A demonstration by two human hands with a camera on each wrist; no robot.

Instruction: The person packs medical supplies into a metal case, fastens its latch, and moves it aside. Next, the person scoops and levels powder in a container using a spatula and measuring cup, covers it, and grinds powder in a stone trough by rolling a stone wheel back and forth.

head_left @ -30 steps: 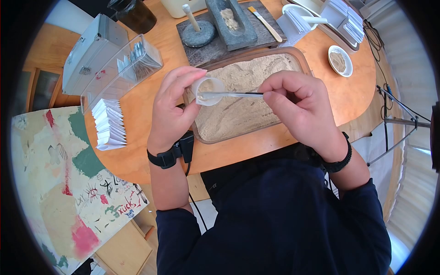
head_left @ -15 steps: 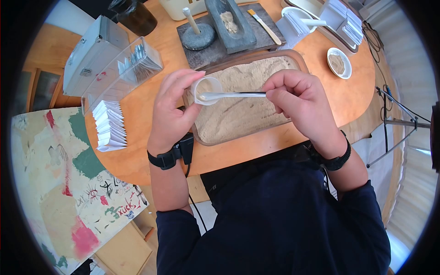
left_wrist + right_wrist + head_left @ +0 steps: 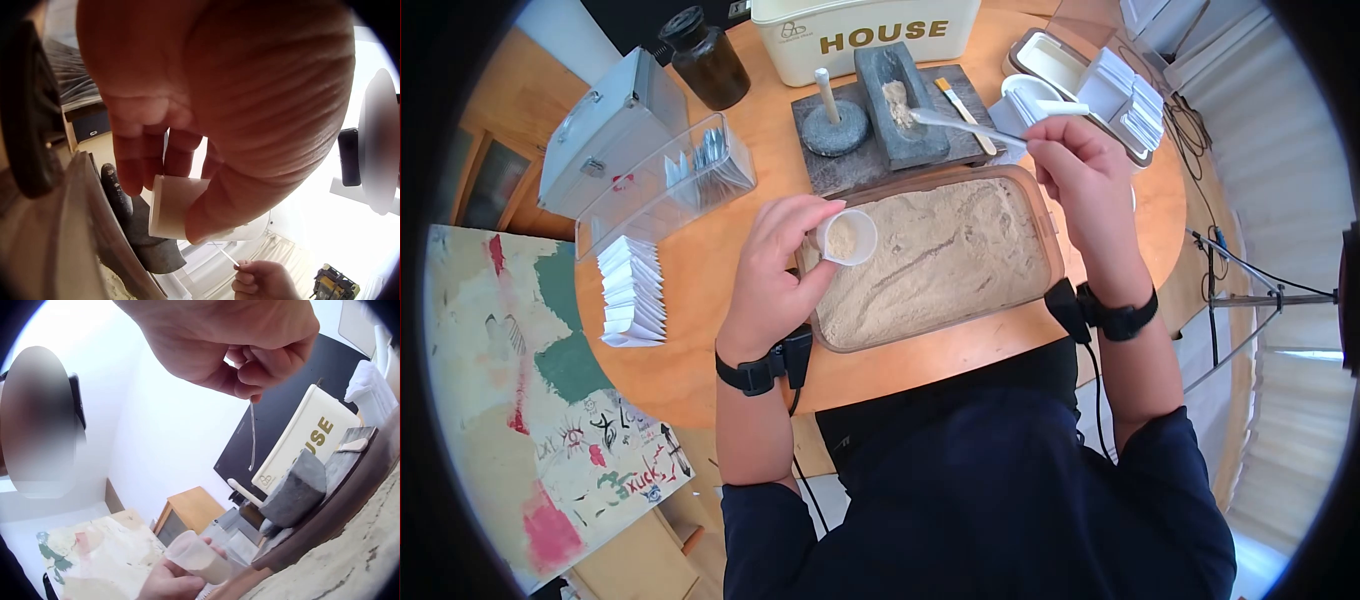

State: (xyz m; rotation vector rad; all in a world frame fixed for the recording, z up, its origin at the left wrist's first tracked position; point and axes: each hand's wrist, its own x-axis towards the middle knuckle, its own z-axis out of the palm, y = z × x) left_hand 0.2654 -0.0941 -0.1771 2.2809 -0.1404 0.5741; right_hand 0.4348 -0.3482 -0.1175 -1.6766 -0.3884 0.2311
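Note:
My left hand (image 3: 772, 270) grips a small translucent cup (image 3: 849, 238) with pale powder in it, over the left end of the powder-filled tray (image 3: 1055, 250). Between thumb and fingers, my right hand (image 3: 1085, 190) pinches the end of a slim spatula (image 3: 970, 126), whose tip is over the right edge of the grey stone trough (image 3: 920, 150). Powder (image 3: 896, 102) lies inside that trough. In the left wrist view the cup (image 3: 178, 206) is held between thumb and fingers. In the right wrist view the spatula (image 3: 253, 437) hangs below my right hand (image 3: 244, 344).
Beside the trough stand a stone disc with an upright handle (image 3: 826, 95) and a brush (image 3: 965, 115). Behind is a cream HOUSE box (image 3: 865, 40). Folded white papers (image 3: 632, 290), a clear box (image 3: 725, 180), a metal case (image 3: 615, 130) and a brown bottle (image 3: 710, 70) stand left.
My right hand has moved the spatula out of the cup, up and away to the stone trough. My left hand still holds the cup, slightly lower in view. The head view has shifted.

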